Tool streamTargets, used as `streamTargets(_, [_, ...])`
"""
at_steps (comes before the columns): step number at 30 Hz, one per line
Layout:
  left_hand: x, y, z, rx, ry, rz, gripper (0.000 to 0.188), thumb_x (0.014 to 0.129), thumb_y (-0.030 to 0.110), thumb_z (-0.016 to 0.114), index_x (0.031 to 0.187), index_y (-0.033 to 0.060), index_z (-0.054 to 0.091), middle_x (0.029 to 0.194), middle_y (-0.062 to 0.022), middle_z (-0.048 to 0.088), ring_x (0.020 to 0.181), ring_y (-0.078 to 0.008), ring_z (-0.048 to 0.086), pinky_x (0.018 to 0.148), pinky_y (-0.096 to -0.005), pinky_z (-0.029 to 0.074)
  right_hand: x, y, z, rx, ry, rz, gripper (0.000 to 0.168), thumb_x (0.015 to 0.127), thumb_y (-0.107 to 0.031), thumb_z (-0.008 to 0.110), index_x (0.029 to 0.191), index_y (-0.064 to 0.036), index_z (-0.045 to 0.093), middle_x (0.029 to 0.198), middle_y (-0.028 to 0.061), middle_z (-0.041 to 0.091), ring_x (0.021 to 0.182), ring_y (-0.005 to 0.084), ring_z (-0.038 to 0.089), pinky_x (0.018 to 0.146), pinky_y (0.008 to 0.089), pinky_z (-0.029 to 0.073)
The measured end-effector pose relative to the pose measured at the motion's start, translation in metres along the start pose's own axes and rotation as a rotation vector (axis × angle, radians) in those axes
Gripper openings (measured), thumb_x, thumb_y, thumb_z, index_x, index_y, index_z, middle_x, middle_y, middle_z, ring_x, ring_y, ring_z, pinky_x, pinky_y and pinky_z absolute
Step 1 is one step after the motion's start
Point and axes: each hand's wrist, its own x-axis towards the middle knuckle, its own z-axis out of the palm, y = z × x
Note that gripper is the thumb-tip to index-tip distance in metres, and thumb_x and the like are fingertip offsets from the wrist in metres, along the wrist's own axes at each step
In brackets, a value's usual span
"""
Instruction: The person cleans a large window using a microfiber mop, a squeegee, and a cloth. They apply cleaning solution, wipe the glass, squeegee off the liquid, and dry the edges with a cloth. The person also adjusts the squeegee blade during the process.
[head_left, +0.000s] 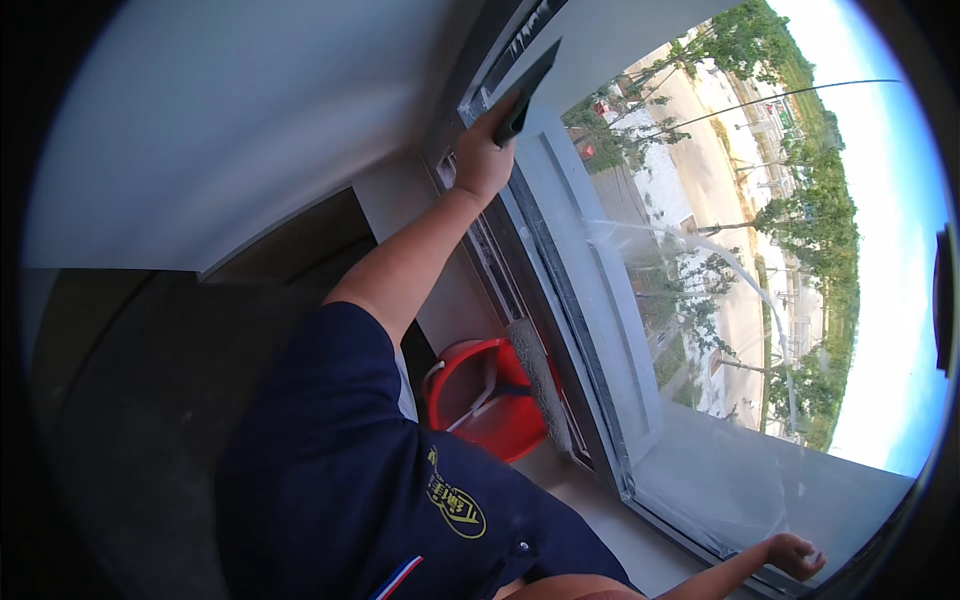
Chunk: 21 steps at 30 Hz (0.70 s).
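My left hand (484, 161) is raised beside the window frame, gripping a dark, flat, blade-like tool (531, 90). The tool's pointed end reaches up past my fingers, and its exact kind is unclear. Far to the other side, my right hand (795, 556) is near the window pane (720, 442); its fingers are loosely curled, with nothing visible in them. Whether it touches the glass cannot be told. A whitish curved streak (739, 270) runs across the pane. Below my left arm, a grey fluffy window-washer sleeve (540, 386) rests along the rim of a red bucket (517, 442).
The dark window frame (555, 300) and its track (495, 259) run diagonally past the bucket. A pale wall (225, 135) meets the frame behind my left hand. Dark floor (165, 390) lies to one side. Trees and a road show outside, far below.
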Motion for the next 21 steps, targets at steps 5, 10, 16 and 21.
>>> streamTargets(5, [-0.103, 0.033, 0.018, -0.005, -0.098, 0.149, 0.038, 0.085, 0.001, 0.059, 0.122, 0.0111, 0.061, 0.118, -0.0168, 0.062, 0.108, -0.0343, 0.060, 0.088, -0.0365, 0.051, -0.014, 0.038, 0.005, 0.025, -0.017, 0.061, 0.038, 0.091, -0.034, 0.039, 0.095, -0.003, 0.060, 0.103, 0.0142, 0.058, 0.095, 0.0335, 0.053, 0.086, 0.0470, 0.041])
streamTargets(10, [0.018, -0.055, 0.000, 0.083, 0.039, -0.068, 0.037, 0.086, 0.003, 0.057, 0.122, 0.0114, 0.061, 0.110, -0.0197, 0.064, 0.099, -0.0375, 0.062, 0.081, -0.0369, 0.052, -0.002, -0.017, -0.006, 0.152, -0.047, 0.124, 0.059, 0.098, -0.051, 0.030, 0.119, 0.003, 0.042, 0.108, 0.0164, 0.044, 0.091, 0.0326, 0.045, 0.084, 0.0481, 0.037])
streamTargets(16, [-0.061, -0.007, 0.016, -0.084, -0.038, -0.111, 0.040, 0.088, 0.006, 0.060, 0.127, 0.0086, 0.057, 0.115, -0.0183, 0.063, 0.105, -0.0333, 0.062, 0.085, -0.0350, 0.051, -0.008, 0.012, 0.003, 0.039, 0.034, 0.032, 0.030, 0.088, -0.026, 0.043, 0.096, -0.003, 0.060, 0.102, 0.0138, 0.059, 0.094, 0.0331, 0.053, 0.088, 0.0465, 0.041])
streamTargets(21, [-0.121, 0.092, 0.006, -0.323, -0.246, -0.555, 0.029, 0.091, 0.018, 0.060, 0.115, 0.0017, 0.059, 0.097, -0.0215, 0.066, 0.092, -0.0352, 0.065, 0.075, -0.0352, 0.050, -0.010, -0.003, -0.006, 0.102, -0.035, 0.110, 0.059, 0.099, -0.051, 0.030, 0.115, 0.004, 0.044, 0.104, 0.0165, 0.045, 0.090, 0.0316, 0.046, 0.083, 0.0473, 0.037])
